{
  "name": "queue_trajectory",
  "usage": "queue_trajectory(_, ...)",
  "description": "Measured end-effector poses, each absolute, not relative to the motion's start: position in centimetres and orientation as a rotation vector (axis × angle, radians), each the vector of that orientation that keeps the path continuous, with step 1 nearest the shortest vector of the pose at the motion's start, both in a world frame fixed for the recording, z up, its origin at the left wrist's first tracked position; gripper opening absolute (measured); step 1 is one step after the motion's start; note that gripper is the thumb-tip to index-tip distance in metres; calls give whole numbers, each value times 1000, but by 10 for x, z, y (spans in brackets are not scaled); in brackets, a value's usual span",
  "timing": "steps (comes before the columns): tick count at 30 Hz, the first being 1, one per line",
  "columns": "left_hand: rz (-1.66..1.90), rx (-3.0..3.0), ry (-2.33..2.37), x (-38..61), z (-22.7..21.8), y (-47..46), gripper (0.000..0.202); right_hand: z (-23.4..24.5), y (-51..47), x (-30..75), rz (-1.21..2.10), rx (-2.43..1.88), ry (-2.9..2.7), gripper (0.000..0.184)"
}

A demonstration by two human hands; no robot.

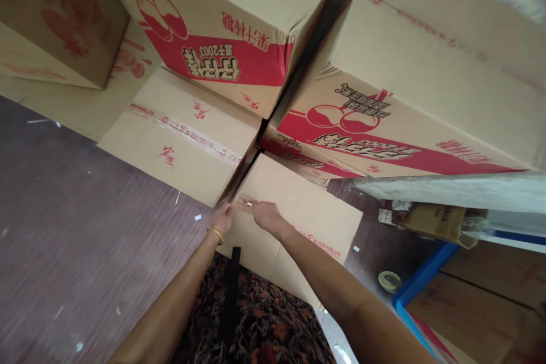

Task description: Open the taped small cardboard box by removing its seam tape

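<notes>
Two bare arms reach forward over a dark floral garment point(273, 324) to a low cardboard box point(307, 222) on the floor. The left hand point(222, 218), with a gold bangle point(215, 233) at the wrist, rests flat and unclenched on the box's near corner. The right hand point(265, 213) pinches the end of the clear sealing tape point(246, 203) along the box's top seam. A second taped box point(183, 133) sits just beside it on the purple-brown woodgrain floor point(72, 227). Beyond rise stacked cartons point(239, 23) printed in red. A tape roll point(389, 280) lies near a blue frame point(420, 281) at right.
</notes>
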State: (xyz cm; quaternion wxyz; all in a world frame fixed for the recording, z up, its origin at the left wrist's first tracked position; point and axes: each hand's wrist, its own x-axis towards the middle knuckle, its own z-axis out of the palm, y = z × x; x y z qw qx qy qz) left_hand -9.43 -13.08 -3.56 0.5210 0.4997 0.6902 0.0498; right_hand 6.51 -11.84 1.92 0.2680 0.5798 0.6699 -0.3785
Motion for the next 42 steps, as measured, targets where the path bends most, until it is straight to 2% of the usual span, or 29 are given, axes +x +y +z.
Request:
queue_trajectory(8, 134, 1224, 1637, -99, -42, -133, 19, 20, -167, 127, -960, 1594, 1717, 35)
queue_trajectory(23, -13, 1293, 1525, -88, -36, -79, 53, 32, -268, 242, -907, 1811, 1424, 33)
queue_trajectory(27, -291, 1509, 1412, -59, -39, -46, 52, 37, -302, 259, -900, 1940, 1293, 32)
queue_trajectory(30, -833, 1865, 1184, -17, -33, -28, 46, 37, -320, 257, -931, 2008, 1262, 33)
queue_trajectory(33, -1201, 2039, 974, 18, -20, -32, 53, 35, -331, 252, -988, 2064, 1223, 31)
queue_trajectory(36, -1240, 2084, 900, 25, -8, -53, 59, 32, -334, 247, -1058, 2127, 1204, 30)
queue_trajectory(42, -1019, 2171, 1107, 3, 6, -82, 54, 24, -318, 235, -1130, 2161, 1253, 31)
